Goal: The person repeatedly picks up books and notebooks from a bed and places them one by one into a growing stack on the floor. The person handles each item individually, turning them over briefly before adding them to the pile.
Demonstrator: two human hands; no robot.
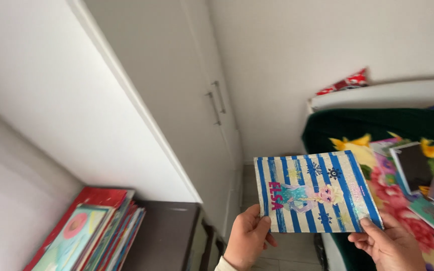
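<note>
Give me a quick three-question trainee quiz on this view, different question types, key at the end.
1. True or false: both hands hold the striped book.
2. Where is the stack of books?
A) on the bed
B) leaning against the wall on the dark shelf, lower left
C) inside the wardrobe
3. Fill in: the bed on the right is covered by a ____ blanket.

Key
1. True: the left hand grips its lower left corner, the right hand its lower right corner.
2. B; the dark shelf stands beside the white wardrobe.
3. Floral, with a dark green ground.
</note>
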